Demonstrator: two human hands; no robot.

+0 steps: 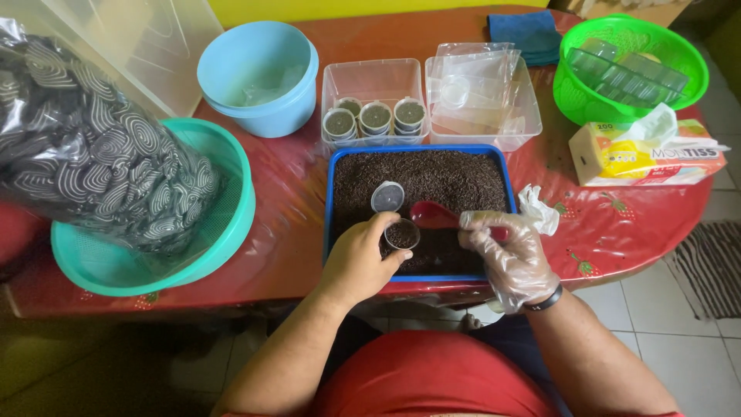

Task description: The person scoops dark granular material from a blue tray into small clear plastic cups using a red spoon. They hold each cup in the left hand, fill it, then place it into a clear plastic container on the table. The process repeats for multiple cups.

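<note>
A blue tray full of dark brown granules sits in front of me on the red table. My left hand holds a small clear cup, its hinged lid flipped open; the cup is filled with the dark granules. My right hand, in a thin clear plastic glove, grips a red spoon whose bowl rests just above the cup's right rim. Behind the tray, a clear tub holds several filled, lidded small cups.
A second clear tub holds empty cups and lids. A light blue bucket stands at the back. A teal basket holds a bag of striped items at left. A green basket, tissue box and blue cloth are at right.
</note>
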